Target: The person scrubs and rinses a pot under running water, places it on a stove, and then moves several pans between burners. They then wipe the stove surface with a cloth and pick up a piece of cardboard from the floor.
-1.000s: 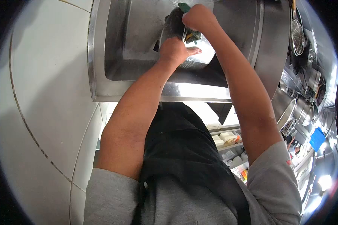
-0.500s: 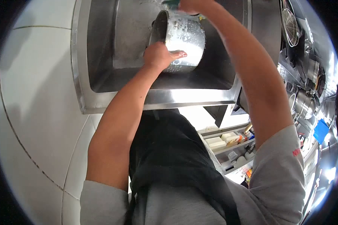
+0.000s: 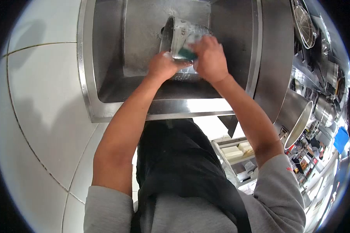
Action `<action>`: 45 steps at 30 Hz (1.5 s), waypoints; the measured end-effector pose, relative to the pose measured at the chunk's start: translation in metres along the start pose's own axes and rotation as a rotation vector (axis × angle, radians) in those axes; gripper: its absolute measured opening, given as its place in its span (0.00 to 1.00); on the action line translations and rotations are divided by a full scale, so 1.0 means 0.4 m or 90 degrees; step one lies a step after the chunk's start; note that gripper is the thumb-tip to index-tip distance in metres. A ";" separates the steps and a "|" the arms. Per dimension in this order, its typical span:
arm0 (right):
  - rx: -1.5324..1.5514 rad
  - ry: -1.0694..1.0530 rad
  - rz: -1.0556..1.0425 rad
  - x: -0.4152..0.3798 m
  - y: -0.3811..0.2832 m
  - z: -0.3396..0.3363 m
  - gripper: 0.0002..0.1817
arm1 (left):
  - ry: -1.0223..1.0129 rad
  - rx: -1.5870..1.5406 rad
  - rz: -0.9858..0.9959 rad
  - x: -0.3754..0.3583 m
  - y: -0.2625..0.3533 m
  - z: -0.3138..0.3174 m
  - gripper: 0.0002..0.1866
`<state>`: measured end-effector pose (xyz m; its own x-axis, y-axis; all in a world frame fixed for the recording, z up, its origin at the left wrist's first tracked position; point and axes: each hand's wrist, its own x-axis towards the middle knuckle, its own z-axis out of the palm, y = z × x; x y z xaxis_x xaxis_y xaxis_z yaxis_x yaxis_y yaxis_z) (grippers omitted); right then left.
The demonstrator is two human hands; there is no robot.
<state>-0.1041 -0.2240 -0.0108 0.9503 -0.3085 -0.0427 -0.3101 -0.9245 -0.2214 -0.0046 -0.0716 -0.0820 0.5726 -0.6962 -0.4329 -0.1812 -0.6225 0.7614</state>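
A metal pot (image 3: 180, 34) lies on its side in the steel sink (image 3: 142, 42), its mouth facing left and soapy suds on its outer wall. My left hand (image 3: 163, 67) is closed around the lower rim, the thumb along the outside. Pressed to the pot's side is a green scouring pad (image 3: 187, 53), held under the fingers of my right hand (image 3: 210, 59). Motion blurs that hand slightly, and it covers part of the pot.
White tiles (image 3: 46, 77) run along the left. At the right are a large pot (image 3: 299, 118), a wire strainer (image 3: 304, 26) and other metal cookware. Below the sink's right front, an open drawer (image 3: 239, 163) holds pale blocks and small containers.
My right hand has come down from the pot's far side to its near side with the scouring pad. The left hand keeps its hold on the rim; the view has shifted a little.
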 end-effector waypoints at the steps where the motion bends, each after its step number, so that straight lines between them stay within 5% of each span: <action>1: -0.024 0.014 0.056 0.039 0.020 0.010 0.18 | -0.033 -0.028 -0.035 0.005 -0.007 0.007 0.37; 3: -0.049 0.033 0.103 0.081 0.036 0.033 0.21 | -0.098 -0.084 -0.107 0.025 -0.027 0.023 0.39; 7: 0.034 0.050 0.030 0.063 0.035 0.048 0.23 | -0.114 -0.211 -0.050 0.014 -0.041 0.015 0.39; 9: 0.080 0.084 -0.016 0.057 0.089 0.057 0.23 | -0.063 -0.066 -0.074 0.054 -0.043 0.012 0.38; 10: 0.098 0.114 0.032 0.078 0.112 0.072 0.22 | -0.040 0.005 -0.085 0.066 -0.025 0.003 0.37; 13: 0.198 -0.031 0.280 0.225 0.179 0.101 0.21 | -0.084 -0.270 -0.103 0.112 0.082 -0.080 0.31; 16: 0.193 -0.037 0.317 0.240 0.132 0.124 0.22 | 0.152 -0.007 -0.111 0.071 0.011 -0.027 0.33; 17: 0.094 0.090 0.183 0.187 0.073 0.132 0.23 | 0.229 0.059 -0.118 0.049 -0.009 -0.022 0.34; 19: 0.111 0.165 -0.022 0.104 -0.028 0.093 0.24 | 0.210 0.137 -0.051 0.036 -0.036 -0.035 0.39; 20: 0.145 0.152 0.021 0.115 -0.010 0.112 0.25 | 0.205 0.211 0.005 0.035 -0.084 -0.024 0.41; 25: 0.163 0.099 0.175 0.213 0.054 0.171 0.28 | 0.047 0.099 -0.292 0.116 0.055 -0.091 0.40; 27: 0.179 0.138 0.076 0.140 -0.007 0.114 0.28 | -0.039 0.299 -0.190 0.155 0.034 -0.100 0.40; 29: 0.224 0.165 0.075 0.144 0.000 0.091 0.26 | -0.062 0.069 -0.330 0.178 0.097 -0.137 0.39; 32: 0.233 0.173 0.088 0.156 0.005 0.087 0.25 | 0.035 -0.105 -0.231 0.307 -0.021 -0.164 0.36; 34: 0.242 0.196 0.083 0.158 0.008 0.099 0.23 | 0.281 -0.135 -0.051 0.427 0.059 -0.256 0.33; 36: 0.237 0.165 0.101 0.153 0.010 0.114 0.25 | 0.412 0.063 0.137 0.523 0.237 -0.366 0.37; 37: 0.235 0.151 0.108 0.154 0.016 0.121 0.26 | 0.433 0.095 0.276 0.589 0.269 -0.386 0.35; 39: 0.244 0.151 0.114 0.151 0.016 0.117 0.26 | 0.246 0.039 0.391 0.584 0.400 -0.404 0.35; 42: 0.235 0.154 0.114 0.155 0.019 0.103 0.25 | 0.202 0.110 0.379 0.541 0.413 -0.401 0.35; 44: 0.229 0.130 0.122 0.160 0.021 0.090 0.25 | 0.341 0.227 0.468 0.481 0.313 -0.375 0.34; 45: 0.236 0.108 0.155 0.174 0.037 0.100 0.24 | 0.290 0.222 0.351 0.398 0.261 -0.336 0.33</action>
<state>-0.0413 -0.2504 -0.0560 0.8232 -0.5675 0.0161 -0.4633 -0.6878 -0.5588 0.1752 -0.1994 -0.0065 0.5844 -0.7689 0.2592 -0.7302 -0.3591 0.5812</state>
